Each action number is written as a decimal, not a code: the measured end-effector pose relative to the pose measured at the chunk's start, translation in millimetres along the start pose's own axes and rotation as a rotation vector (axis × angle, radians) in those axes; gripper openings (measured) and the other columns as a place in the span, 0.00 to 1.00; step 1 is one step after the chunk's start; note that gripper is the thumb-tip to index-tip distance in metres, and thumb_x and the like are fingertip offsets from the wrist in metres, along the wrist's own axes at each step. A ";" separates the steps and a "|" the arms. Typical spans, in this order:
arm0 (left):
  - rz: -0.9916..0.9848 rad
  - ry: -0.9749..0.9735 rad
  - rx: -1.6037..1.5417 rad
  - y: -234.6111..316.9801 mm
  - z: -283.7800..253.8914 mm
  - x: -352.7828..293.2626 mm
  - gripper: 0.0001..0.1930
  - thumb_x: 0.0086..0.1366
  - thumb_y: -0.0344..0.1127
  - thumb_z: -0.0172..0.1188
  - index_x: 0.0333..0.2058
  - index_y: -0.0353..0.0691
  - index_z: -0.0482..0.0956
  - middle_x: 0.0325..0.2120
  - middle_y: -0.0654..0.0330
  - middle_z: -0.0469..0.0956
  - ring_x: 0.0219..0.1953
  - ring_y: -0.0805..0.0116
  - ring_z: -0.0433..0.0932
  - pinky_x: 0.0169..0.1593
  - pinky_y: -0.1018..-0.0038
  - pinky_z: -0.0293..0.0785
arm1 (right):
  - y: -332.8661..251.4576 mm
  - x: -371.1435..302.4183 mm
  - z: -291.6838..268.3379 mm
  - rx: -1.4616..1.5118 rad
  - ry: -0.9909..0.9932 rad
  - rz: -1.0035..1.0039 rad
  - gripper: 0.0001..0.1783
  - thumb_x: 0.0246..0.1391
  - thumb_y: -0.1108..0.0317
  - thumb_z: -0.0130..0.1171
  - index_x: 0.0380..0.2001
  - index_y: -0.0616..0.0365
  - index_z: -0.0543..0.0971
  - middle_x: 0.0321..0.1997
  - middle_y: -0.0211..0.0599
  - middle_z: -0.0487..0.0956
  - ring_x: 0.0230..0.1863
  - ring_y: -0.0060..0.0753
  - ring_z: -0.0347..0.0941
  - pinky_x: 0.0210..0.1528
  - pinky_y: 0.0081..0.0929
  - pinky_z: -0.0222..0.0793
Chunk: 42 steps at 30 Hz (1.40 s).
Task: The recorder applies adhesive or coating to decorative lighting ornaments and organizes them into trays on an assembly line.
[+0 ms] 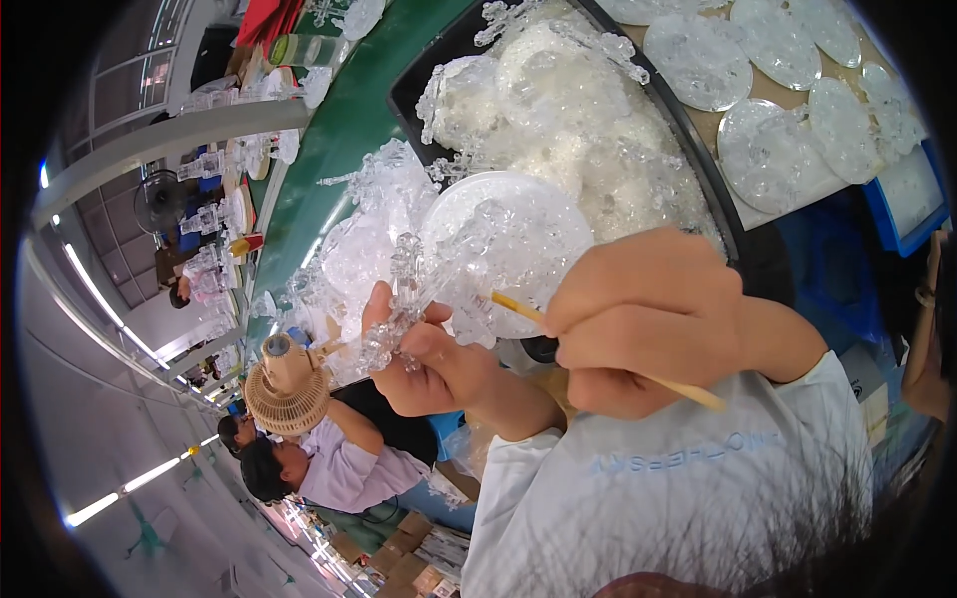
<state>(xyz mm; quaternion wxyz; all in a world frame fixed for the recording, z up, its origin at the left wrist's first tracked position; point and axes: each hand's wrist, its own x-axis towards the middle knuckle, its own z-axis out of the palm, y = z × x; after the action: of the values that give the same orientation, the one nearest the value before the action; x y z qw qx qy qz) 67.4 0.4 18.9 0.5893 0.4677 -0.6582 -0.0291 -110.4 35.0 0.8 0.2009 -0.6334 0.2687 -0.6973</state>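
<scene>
My left hand [444,374] is closed around a clear plastic ornamental piece [404,299], pinched between thumb and fingers. My right hand [648,319] grips a thin yellow wooden stick [513,307] like a pencil, its tip pointing left toward the clear piece. Whether the tip touches it I cannot tell. Just beyond both hands lies a round disc [459,214] with clear decorations on it. A heap of clear plastic pieces [374,214] sits to the left of the disc.
A black tray [688,130] piled with clear pieces [598,120] stands beyond my hands on a green table [349,125]. Several round clear discs [698,60] lie on a board at right, near a blue bin [912,194]. A beige fan [289,384] and co-workers [349,463] are at left.
</scene>
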 end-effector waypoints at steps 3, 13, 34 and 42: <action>0.008 -0.012 0.010 -2.2 1.8 -2.8 0.29 0.69 0.53 0.57 0.47 0.23 0.76 0.25 0.53 0.79 0.20 0.76 0.72 0.24 0.82 0.67 | -1.6 4.9 0.9 -0.056 0.058 -0.029 0.12 0.30 0.80 0.64 0.26 0.62 0.78 0.24 0.42 0.79 0.18 0.35 0.76 0.20 0.25 0.74; -0.003 -0.177 -0.054 -1.2 -1.9 14.4 0.25 0.71 0.47 0.56 0.45 0.23 0.78 0.27 0.54 0.80 0.22 0.75 0.73 0.27 0.81 0.68 | -3.3 28.9 -34.5 0.178 0.121 0.004 0.11 0.53 0.71 0.46 0.32 0.67 0.77 0.26 0.43 0.80 0.25 0.37 0.76 0.25 0.28 0.73; 0.660 -0.423 0.181 23.8 8.3 11.6 0.18 0.45 0.18 0.59 0.39 0.34 0.81 0.32 0.57 0.76 0.29 0.65 0.73 0.30 0.71 0.67 | -13.0 55.7 -30.6 0.444 -0.009 1.021 0.23 0.57 0.72 0.56 0.56 0.60 0.71 0.24 0.32 0.79 0.13 0.14 0.63 0.15 0.12 0.53; 0.358 -0.613 0.147 22.4 -16.6 -23.3 0.04 0.44 0.26 0.58 0.18 0.41 0.72 0.14 0.62 0.66 0.16 0.62 0.66 0.24 0.67 0.61 | -18.4 52.2 -47.2 0.608 0.176 0.961 0.27 0.52 0.75 0.57 0.57 0.66 0.68 0.25 0.37 0.81 0.11 0.13 0.61 0.13 0.12 0.52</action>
<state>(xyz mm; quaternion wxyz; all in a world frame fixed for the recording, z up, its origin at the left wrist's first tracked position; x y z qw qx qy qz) 64.6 36.6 19.6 0.3252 0.3558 -0.8760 -0.0166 -162.3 22.5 50.4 0.6451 -0.2935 0.3293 -0.6239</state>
